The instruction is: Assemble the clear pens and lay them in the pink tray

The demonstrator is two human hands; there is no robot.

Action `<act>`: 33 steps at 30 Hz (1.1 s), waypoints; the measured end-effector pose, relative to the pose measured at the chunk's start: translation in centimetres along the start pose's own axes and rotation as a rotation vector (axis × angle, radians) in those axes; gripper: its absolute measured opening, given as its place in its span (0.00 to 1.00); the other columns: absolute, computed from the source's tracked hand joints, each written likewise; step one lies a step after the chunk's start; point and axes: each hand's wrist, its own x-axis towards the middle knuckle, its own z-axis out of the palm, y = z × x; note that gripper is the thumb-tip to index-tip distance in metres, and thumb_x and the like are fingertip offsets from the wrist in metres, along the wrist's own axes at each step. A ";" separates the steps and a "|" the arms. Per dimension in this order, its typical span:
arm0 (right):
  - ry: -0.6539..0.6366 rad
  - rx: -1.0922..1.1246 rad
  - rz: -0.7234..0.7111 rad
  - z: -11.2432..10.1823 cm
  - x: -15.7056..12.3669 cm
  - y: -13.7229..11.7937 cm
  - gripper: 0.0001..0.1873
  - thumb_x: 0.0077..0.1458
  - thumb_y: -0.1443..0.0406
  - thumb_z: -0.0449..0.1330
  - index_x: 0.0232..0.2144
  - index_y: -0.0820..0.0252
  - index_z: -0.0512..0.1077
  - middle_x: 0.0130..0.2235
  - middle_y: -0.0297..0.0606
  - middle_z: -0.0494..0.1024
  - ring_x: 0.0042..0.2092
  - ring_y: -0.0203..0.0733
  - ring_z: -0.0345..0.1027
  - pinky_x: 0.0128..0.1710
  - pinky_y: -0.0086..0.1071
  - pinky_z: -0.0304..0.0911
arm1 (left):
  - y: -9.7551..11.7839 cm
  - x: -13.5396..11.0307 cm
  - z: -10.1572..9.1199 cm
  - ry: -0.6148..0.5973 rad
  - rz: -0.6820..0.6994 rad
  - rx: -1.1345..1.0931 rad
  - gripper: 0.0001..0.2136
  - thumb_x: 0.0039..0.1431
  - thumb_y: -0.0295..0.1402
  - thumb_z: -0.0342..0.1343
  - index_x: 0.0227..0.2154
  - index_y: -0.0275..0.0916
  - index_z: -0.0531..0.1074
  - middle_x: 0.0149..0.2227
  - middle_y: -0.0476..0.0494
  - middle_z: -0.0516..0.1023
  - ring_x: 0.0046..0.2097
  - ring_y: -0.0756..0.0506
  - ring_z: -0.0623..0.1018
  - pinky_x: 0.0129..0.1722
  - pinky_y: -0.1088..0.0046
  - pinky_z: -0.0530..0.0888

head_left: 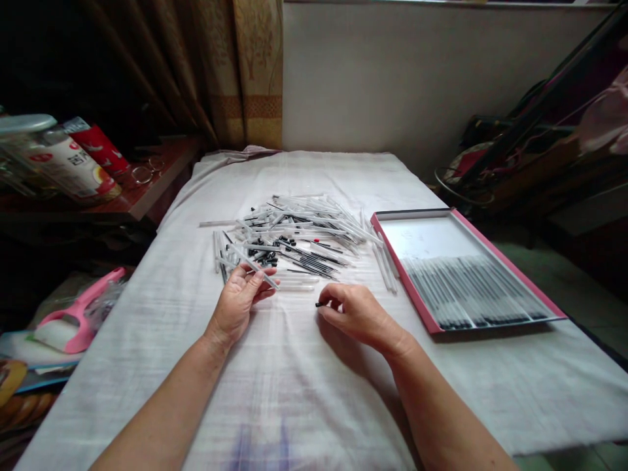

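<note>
A heap of clear pen barrels, black refills and small black caps (pixel 294 239) lies in the middle of a table covered with a white cloth (pixel 304 386). My left hand (pixel 240 301) rests at the heap's near left edge, fingers curled round a clear pen barrel (pixel 255 267) that sticks out up and to the left. My right hand (pixel 356 313) lies just in front of the heap, fingers pinched on a small black pen part (pixel 318 304). To the right sits a pink-rimmed tray (pixel 426 314) holding a row of assembled pens (pixel 481 291).
A low wooden shelf at the left carries a plastic container (pixel 29 154) and a red packet (pixel 101 149). A pink lint roller (pixel 78 314) lies on clutter below it. Curtains hang behind; dark bags and cables fill the right side.
</note>
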 end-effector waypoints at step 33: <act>0.284 0.819 0.064 0.4 1.2 1.6 0.09 0.43 0.63 0.66 0.29 0.59 0.73 0.28 0.33 0.75 0.30 0.36 0.67 0.32 0.30 0.63 | -0.8 -1.1 -0.1 -0.326 0.384 0.833 0.15 0.59 0.39 0.52 0.42 0.39 0.79 0.42 0.42 0.82 0.42 0.44 0.80 0.47 0.68 0.75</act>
